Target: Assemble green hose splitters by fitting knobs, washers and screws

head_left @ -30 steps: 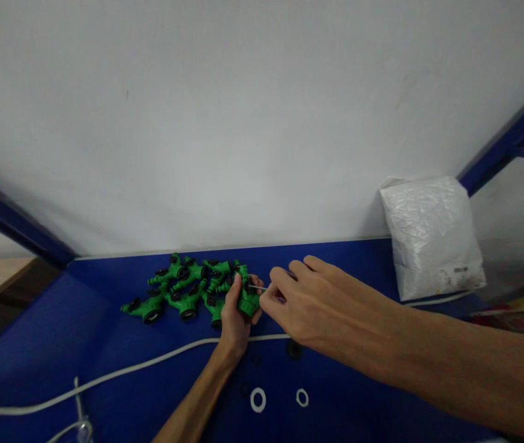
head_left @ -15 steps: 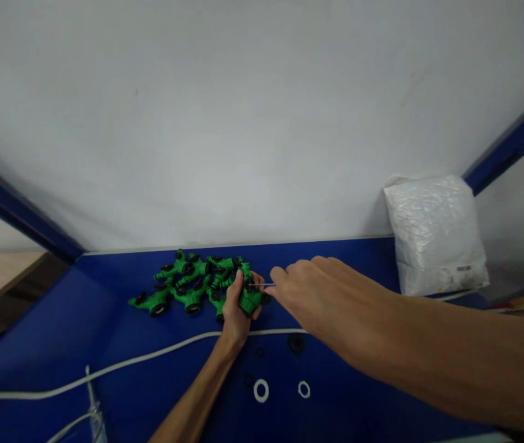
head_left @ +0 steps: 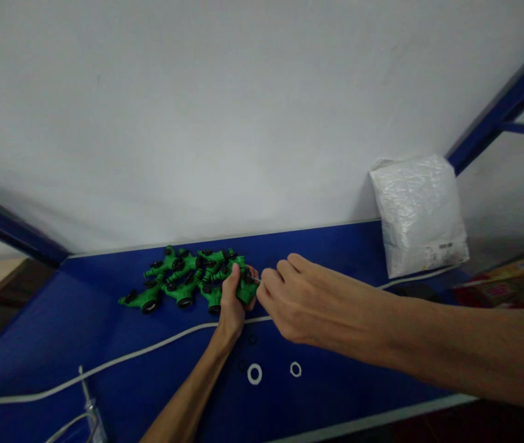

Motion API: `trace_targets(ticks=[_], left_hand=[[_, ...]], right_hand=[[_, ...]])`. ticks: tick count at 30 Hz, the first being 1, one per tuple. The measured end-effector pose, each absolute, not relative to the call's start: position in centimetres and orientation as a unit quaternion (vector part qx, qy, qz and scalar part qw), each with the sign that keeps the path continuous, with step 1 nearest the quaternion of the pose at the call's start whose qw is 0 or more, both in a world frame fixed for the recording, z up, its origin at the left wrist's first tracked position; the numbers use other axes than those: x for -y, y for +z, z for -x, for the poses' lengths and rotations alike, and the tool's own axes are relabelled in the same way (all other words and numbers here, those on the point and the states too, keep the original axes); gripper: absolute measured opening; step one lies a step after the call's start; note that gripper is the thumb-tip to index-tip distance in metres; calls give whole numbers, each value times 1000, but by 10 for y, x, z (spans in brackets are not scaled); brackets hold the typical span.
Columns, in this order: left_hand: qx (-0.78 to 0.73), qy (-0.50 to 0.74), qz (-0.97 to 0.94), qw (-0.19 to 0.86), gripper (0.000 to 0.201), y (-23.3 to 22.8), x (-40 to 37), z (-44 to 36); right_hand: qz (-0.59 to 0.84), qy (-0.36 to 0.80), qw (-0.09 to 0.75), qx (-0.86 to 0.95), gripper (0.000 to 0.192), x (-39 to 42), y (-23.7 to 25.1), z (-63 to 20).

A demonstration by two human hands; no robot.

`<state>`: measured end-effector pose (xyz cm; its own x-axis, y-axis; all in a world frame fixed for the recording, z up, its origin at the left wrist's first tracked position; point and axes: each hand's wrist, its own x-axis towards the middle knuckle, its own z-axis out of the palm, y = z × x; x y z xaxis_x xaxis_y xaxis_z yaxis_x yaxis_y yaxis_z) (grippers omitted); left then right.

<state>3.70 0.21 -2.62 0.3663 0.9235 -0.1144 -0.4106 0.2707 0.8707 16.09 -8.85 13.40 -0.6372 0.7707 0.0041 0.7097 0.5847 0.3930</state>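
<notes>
My left hand (head_left: 232, 299) is closed around a green Y-shaped hose connector (head_left: 247, 291) with black parts, holding it above the blue table. From the right, my right hand (head_left: 284, 298) is closed in a fist on a thin metal-shafted tool (head_left: 255, 280), much like a screwdriver. Its short visible shaft meets the connector; the tool's handle is hidden inside my fist. Just left of my hands, several similar green connectors (head_left: 183, 289) lie grouped on the table. Nearer to me lie a larger white ring (head_left: 255, 374) and a smaller white ring (head_left: 295, 369), with dark rings beside them.
A white cable (head_left: 141, 351) crosses the blue table (head_left: 160, 394). At the lower left lies a clear-handled tool (head_left: 92, 409) with a thin tip. A white plastic package (head_left: 421, 215) leans on the back wall at the right, near colourful packaging (head_left: 506, 286).
The view has shifted and tilted slightly. My right fist has come closer to the connector, so less of the tool's shaft shows. My left hand keeps its hold.
</notes>
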Motion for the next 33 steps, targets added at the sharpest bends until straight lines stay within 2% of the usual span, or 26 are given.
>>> trace_targets(ticks=[2,4,6,7,9,12,15,17,20,24,26,29,33], left_hand=[[-332,463,-400,718,55,-29,-2,-37],[-341,464,-423,699,56,-32,-2,-37],[-349,462,-449,680,58,-34,-1,-37],[-351,460,-459,674,58,-35,-1,-37],[-352,461,-467,668,58,-35,-1,-37],[-356,462,-470,663,56,-34,-1,-37],[-353,464,-458,671,55,-36,0,-38],[-355,466,-446,677,55,-37,0,-38],[-368,469,-439,673,58,-36,1,-38],[-375,476,-423,674,60,-33,0,-39],[-378,478,-414,676,59,-33,0,-39],[-378,486,-404,677,56,-34,-1,-40],[-373,492,-409,672,54,-36,-2,-40]], right_hand=[[-534,37,55,-843,16,83,128,-166],[-623,-80,26,-777,26,77,123,-174],[-663,-142,5,-735,41,72,121,-181],[-674,-162,-11,-721,42,71,121,-184],[-692,-195,-54,-692,31,72,122,-188],[-669,-110,-52,-733,15,79,123,-187],[-535,82,23,-841,19,87,125,-181],[-467,170,57,-866,20,89,126,-178],[-513,149,67,-843,12,90,120,-181],[-570,71,22,-818,7,91,99,-195],[-550,71,7,-832,12,93,92,-200],[-516,119,18,-848,31,93,99,-194],[-440,222,69,-867,13,88,121,-178]])
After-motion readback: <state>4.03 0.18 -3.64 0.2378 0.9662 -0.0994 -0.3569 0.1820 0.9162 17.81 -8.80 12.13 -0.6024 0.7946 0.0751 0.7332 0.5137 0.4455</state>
